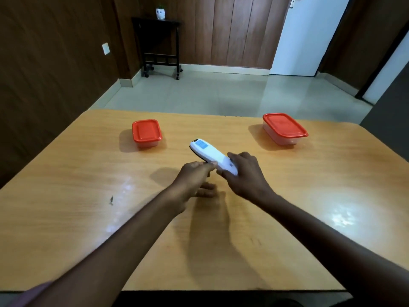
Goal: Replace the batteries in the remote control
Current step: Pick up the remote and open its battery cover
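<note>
Over the middle of a glossy, light wooden table (88,218), two bare hands hold a slim white plastic remote control (211,155) with a pale blue screen, display side up and pointing away to the left. The right hand (245,176) wraps its near end while the left hand (192,178) pinches its edge with thumb and fingertips. The task looks barely begun: no battery cover is off and no batteries show, and two clear plastic tubs with orange-red lids, one far left (146,134) and one far right (284,129), stand closed.
</note>
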Motion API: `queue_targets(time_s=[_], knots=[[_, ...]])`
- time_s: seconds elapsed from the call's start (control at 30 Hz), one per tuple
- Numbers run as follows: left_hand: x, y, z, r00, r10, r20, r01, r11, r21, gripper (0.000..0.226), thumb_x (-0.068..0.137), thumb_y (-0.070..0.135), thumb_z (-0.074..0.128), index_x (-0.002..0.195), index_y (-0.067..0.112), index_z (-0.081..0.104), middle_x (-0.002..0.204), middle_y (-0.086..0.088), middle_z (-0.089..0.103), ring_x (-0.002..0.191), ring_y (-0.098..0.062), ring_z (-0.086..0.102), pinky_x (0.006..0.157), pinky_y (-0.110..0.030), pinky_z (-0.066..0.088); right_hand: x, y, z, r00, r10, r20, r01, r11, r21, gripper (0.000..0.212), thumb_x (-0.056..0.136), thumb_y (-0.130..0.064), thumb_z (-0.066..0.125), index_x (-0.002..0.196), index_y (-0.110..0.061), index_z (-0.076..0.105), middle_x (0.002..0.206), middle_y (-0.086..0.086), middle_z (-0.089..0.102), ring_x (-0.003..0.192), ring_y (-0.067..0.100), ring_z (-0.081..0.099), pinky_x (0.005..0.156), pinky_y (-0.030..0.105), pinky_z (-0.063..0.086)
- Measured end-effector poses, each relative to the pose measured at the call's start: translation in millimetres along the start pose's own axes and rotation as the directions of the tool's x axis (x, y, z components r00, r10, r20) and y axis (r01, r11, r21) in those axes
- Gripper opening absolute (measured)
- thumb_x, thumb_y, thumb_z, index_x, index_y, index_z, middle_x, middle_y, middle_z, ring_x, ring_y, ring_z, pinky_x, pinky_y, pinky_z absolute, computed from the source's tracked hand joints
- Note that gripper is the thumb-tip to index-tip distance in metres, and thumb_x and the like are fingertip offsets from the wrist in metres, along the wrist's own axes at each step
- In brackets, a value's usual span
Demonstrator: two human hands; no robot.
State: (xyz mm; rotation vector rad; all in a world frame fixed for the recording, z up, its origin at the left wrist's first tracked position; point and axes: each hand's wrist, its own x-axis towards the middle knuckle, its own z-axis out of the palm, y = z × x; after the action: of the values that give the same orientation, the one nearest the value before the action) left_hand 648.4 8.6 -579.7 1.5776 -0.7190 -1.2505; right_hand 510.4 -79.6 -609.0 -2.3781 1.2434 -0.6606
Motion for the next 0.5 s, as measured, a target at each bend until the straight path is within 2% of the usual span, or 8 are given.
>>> queue_targets(time_s=[0.07,0.13,0.2,0.27,0.33,0.37,0.5], knots=[[-6,-1,9,1.0,0.014,0.027,-0.01,0.99,-0.14,0.03,0.098,0.026,0.062,0.12,0.006,0.064,0.115,-0.015,0.07,0.081,-0.025,0.07,0.068,-0.039,0.063,-33,-10,-5,1.0,0.029,0.009,-0.029,0.995,0.095,0.028,0.089,-0.043,0.067,0.1,-0.018,0.065,0.096,0.002,0.052,0.1,0.023,0.048,0.071,0.029,0.031],[-10,-5,15,0.999,0.03,0.027,-0.024,0.979,-0.204,0.028,0.098,0.017,0.062,0.123,0.005,0.064,0.108,-0.014,0.074,0.077,-0.023,0.072,0.062,-0.036,0.06,-55,-17,-14,0.993,0.12,0.024,-0.122,0.961,0.247,0.032,0.082,-0.042,0.075,0.108,-0.025,0.066,0.102,-0.002,0.05,0.099,0.013,0.052,0.068,0.019,0.039],[-12,-8,18,0.997,0.052,0.059,-0.038,0.976,-0.215,0.028,0.098,0.012,0.061,0.125,0.008,0.065,0.103,-0.01,0.076,0.078,-0.022,0.072,0.069,-0.042,0.061,-63,-20,-25,0.964,0.249,0.098,-0.267,0.864,0.428,0.041,0.08,-0.04,0.078,0.117,-0.029,0.063,0.111,-0.003,0.05,0.096,0.007,0.058,0.063,0.012,0.045],[-14,-9,21,0.991,0.086,0.099,-0.063,0.974,-0.217,0.028,0.098,0.014,0.061,0.126,0.015,0.065,0.103,-0.005,0.076,0.085,-0.022,0.073,0.079,-0.048,0.061,-66,-17,-35,0.934,0.314,0.173,-0.353,0.73,0.585,0.039,0.085,-0.04,0.074,0.12,-0.026,0.063,0.119,0.002,0.058,0.093,0.016,0.068,0.059,0.026,0.055],[-18,-9,26,0.984,0.102,0.147,-0.064,0.969,-0.239,0.028,0.1,0.021,0.059,0.127,0.023,0.064,0.109,-0.001,0.074,0.092,-0.022,0.072,0.08,-0.048,0.061,-67,-17,-40,0.919,0.317,0.234,-0.386,0.601,0.7,0.033,0.095,-0.034,0.067,0.124,-0.021,0.063,0.119,0.008,0.066,0.089,0.025,0.074,0.059,0.04,0.062],[-20,-9,29,0.981,0.103,0.167,-0.06,0.968,-0.245,0.028,0.101,0.023,0.058,0.128,0.027,0.063,0.112,0.002,0.073,0.093,-0.022,0.071,0.08,-0.05,0.061,-68,-16,-40,0.918,0.303,0.256,-0.388,0.556,0.735,0.032,0.098,-0.032,0.065,0.128,-0.02,0.062,0.117,0.01,0.068,0.088,0.029,0.075,0.059,0.043,0.062],[-21,-13,38,0.979,0.116,0.168,-0.069,0.963,-0.259,0.034,0.103,0.023,0.054,0.136,0.03,0.056,0.118,0.001,0.07,0.1,-0.023,0.069,0.075,-0.051,0.06,-70,-15,-36,0.924,0.274,0.267,-0.375,0.504,0.778,0.034,0.1,-0.03,0.062,0.133,-0.021,0.058,0.116,0.013,0.068,0.087,0.032,0.075,0.058,0.045,0.062]])
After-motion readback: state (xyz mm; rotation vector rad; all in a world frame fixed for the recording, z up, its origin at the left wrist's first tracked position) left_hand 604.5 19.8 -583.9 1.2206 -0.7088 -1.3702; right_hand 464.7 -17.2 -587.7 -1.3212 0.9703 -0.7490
